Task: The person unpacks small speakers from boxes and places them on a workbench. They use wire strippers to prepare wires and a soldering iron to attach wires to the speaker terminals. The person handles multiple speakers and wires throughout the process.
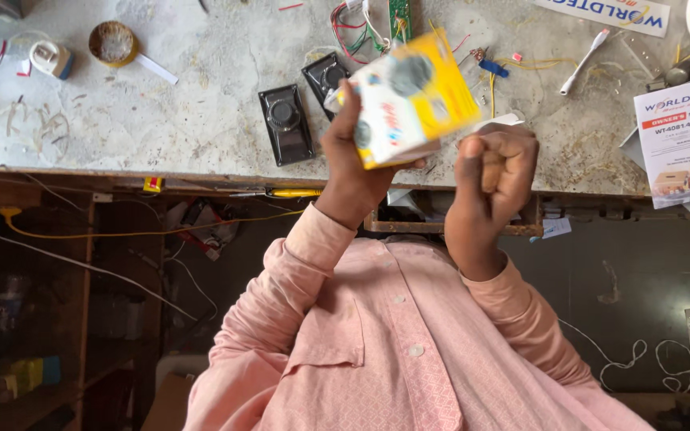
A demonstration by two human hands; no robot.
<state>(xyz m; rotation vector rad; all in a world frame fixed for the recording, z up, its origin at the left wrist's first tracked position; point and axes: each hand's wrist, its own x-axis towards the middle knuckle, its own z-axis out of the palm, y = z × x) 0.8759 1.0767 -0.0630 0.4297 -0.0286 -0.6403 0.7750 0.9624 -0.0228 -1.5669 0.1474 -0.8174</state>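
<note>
I see the left hand (353,164) wrapped around a small yellow-and-white box (409,100), fingers and thumb pressed on its lower edge, holding it tilted above the near edge of the tabletop (161,120). The right hand (493,172) sits just beside the box at its 4 o'clock, curled into a loose fist; I cannot tell whether it pinches anything inside. Both pink sleeves (297,271) rise from the bottom of the view. On the tabletop, at the box's 9 o'clock, lie two black rectangular speakers (285,124), close together. At its 12 o'clock a green circuit board (398,16) trails red, white and green wires. At 3 o'clock a white pen-like tool (586,49) lies slanted, and farther right a printed booklet (684,140) hangs over the tabletop edge. Far out at 10 o'clock stand a small round tin (113,41) and a roll of white tape (49,57). A yellow pencil-like stick (293,192) rests on the ledge below the tabletop.
</note>
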